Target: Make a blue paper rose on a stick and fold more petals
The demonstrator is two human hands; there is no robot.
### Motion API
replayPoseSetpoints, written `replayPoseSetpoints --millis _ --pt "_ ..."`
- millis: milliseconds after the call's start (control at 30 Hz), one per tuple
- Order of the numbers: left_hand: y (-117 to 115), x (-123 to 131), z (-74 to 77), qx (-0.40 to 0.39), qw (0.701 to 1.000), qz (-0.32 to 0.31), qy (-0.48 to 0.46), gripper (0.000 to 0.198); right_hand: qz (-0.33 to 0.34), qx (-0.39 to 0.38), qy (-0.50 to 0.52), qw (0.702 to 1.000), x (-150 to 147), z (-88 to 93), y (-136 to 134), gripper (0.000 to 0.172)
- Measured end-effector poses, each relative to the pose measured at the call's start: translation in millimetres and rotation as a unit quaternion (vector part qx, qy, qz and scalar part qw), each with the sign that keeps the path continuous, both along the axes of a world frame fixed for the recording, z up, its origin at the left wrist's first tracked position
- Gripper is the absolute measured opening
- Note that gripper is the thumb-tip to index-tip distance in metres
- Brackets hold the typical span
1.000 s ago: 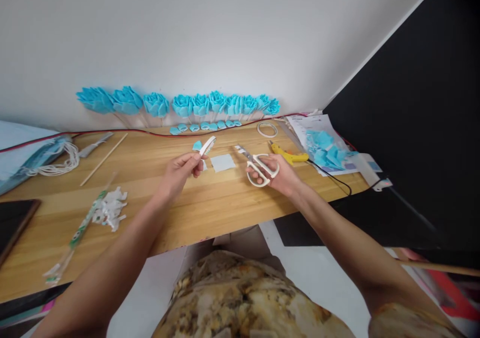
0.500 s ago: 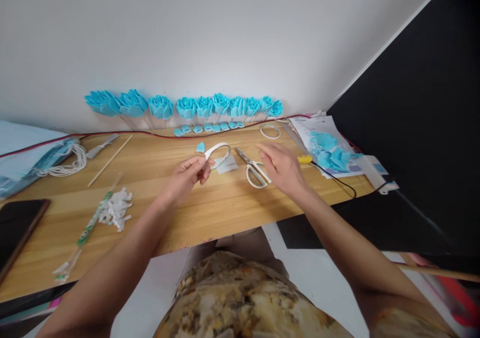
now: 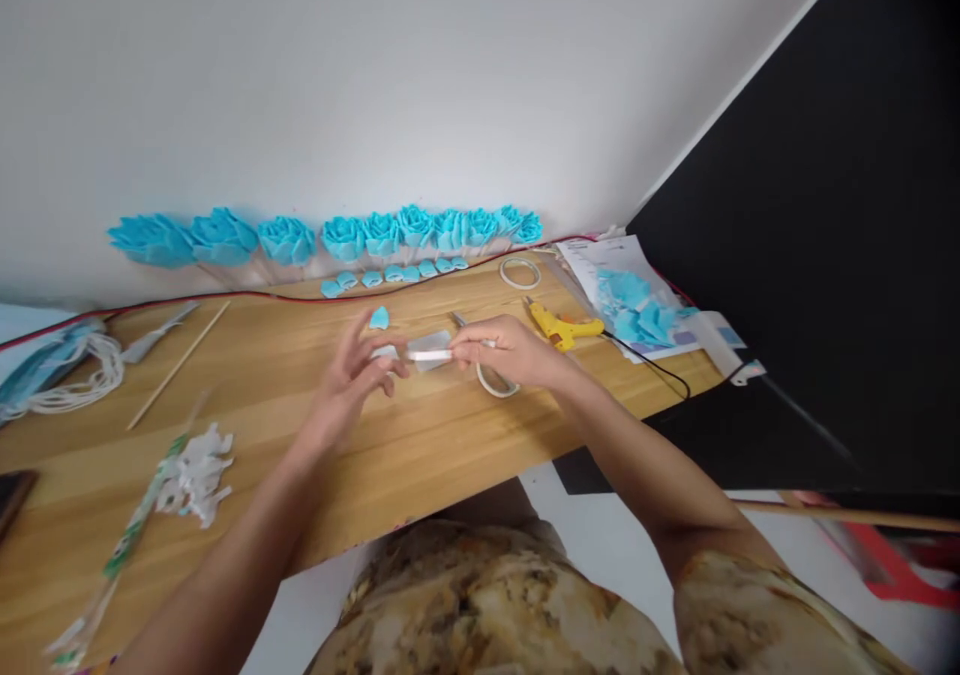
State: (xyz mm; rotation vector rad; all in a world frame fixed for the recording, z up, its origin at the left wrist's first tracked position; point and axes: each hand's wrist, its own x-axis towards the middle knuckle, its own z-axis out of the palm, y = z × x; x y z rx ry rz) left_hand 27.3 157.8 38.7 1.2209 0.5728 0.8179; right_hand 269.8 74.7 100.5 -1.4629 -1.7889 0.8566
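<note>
My right hand [image 3: 504, 347] pinches a narrow white tape roll [image 3: 431, 355], seen nearly edge-on, above the wood table [image 3: 360, 475]. My left hand [image 3: 351, 373] is just left of the roll with its fingers spread; whether a fingertip touches the roll I cannot tell. Under the roll lies a small white paper piece [image 3: 429, 340]. Scissors with white handles [image 3: 496, 385] lie partly hidden below my right hand. Beyond my left fingers sits a single blue petal [image 3: 379, 318].
Blue paper flowers [image 3: 341, 239] lean along the wall, with several small blue pieces [image 3: 394, 274] before them. Another tape roll [image 3: 520, 274] and a yellow glue gun [image 3: 562, 329] lie right. White scraps [image 3: 196, 475], a stick [image 3: 178, 365] and white cord [image 3: 86, 375] lie left.
The tape roll has passed from my left hand to my right. My right hand has moved left over the scissors, uncovering the glue gun. My left fingers have opened. The view has shifted.
</note>
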Motion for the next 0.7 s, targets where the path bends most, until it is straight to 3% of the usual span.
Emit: replayPoseSetpoints --millis 67,133,233,267,400,500,633,700 --pt "3 -1 1.7 0.009 0.999 0.045 -0.015 0.081 -0.080 0.053 -0.108 0.990 31 1.5 5 0.035" --pt "5 -3 6.0 0.030 0.996 0.075 -0.029 0.076 -0.167 0.072 -0.268 0.946 68 0.2 15 0.034" --pt "-1 -5 18.6 0.070 0.992 0.105 -0.029 0.065 -0.222 -0.004 -0.463 0.858 116 -8.4 36 0.034" --pt "-5 -6 24.1 0.088 0.989 0.114 -0.020 0.062 -0.228 -0.014 -0.475 0.850 126 -12.8 42 0.035" --pt "-31 -18 44.9 0.168 0.979 0.109 0.042 0.056 -0.228 -0.024 -0.487 0.843 141 -31.0 58 0.039" --pt "-55 -33 52.0 0.181 0.972 0.100 0.115 0.053 -0.226 -0.034 -0.490 0.841 140 -39.5 60 0.038" --pt "-88 -56 46.2 0.153 0.959 0.112 0.209 0.027 -0.220 -0.042 -0.492 0.841 145 -43.5 60 0.035" --pt "-102 -68 37.6 0.116 0.956 0.119 0.241 0.023 -0.219 -0.043 -0.493 0.841 149 -43.8 60 0.036"
